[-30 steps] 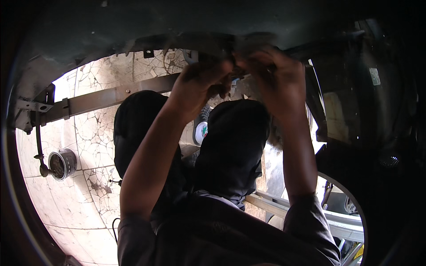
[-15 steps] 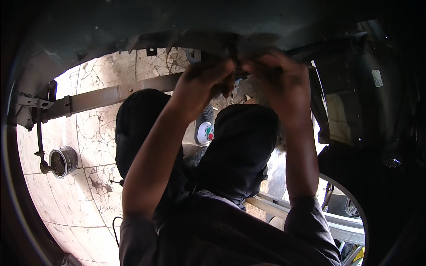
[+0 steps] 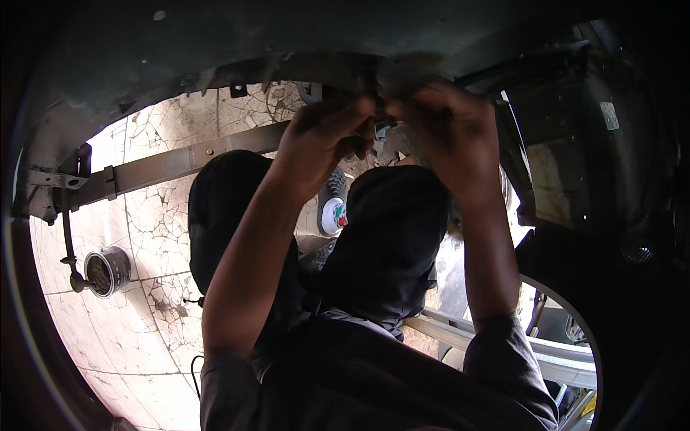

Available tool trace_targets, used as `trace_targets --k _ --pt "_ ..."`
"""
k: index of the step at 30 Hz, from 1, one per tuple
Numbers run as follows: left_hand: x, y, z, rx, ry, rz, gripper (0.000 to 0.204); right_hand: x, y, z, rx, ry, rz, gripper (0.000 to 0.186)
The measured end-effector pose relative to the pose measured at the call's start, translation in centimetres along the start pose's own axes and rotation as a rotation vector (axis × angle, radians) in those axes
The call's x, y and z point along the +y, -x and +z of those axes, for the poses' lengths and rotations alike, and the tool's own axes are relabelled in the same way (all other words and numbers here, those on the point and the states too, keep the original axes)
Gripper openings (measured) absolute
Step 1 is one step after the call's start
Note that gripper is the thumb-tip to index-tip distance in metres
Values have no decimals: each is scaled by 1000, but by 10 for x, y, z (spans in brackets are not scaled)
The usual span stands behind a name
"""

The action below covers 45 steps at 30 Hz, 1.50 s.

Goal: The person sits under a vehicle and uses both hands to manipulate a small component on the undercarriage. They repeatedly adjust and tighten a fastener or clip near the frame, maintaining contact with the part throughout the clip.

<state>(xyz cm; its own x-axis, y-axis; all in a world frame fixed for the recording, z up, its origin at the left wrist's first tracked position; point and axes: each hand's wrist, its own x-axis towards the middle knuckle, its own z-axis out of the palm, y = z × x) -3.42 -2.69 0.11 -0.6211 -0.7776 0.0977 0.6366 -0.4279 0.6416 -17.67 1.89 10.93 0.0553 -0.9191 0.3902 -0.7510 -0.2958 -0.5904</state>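
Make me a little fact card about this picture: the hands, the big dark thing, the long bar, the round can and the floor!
Left hand: left hand, fingers bent, raised near the dark panel
Right hand: right hand, close beside it, blurry
Held: too dark to tell
Dark panel: across the top
Metal bar: long, slanting, left of the hands
Can: round, dark inside, lower left
Floor: pale cracked tiles
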Motion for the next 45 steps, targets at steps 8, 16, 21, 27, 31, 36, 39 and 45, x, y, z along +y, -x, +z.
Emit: trace_targets --k 8,16,21,27,31,36,39,45 --pt "0 -1 -1 9 75 -52 34 0 -3 -2 -2 69 -37 8" --pt "-2 -2 -5 -54 106 -45 29 -1 -2 -3 -31 50 -35 13" --pt "-3 -4 -8 -67 225 -71 27 -2 -5 -2 -39 19 18 12" --pt "0 -4 -10 -66 217 -56 27 -6 -12 -2 -74 15 -2 11" --pt "-7 -5 -7 -91 205 -71 29 2 -1 -5 -59 -75 41 11" --pt "-8 -5 -9 -45 204 -70 31 6 2 1 -8 -98 16 9" --pt "-8 -8 -10 -43 136 -71 31 8 0 -3 -13 -157 45 7" --pt "0 0 -7 -13 142 -45 41 20 18 -3 -42 -311 187 8"
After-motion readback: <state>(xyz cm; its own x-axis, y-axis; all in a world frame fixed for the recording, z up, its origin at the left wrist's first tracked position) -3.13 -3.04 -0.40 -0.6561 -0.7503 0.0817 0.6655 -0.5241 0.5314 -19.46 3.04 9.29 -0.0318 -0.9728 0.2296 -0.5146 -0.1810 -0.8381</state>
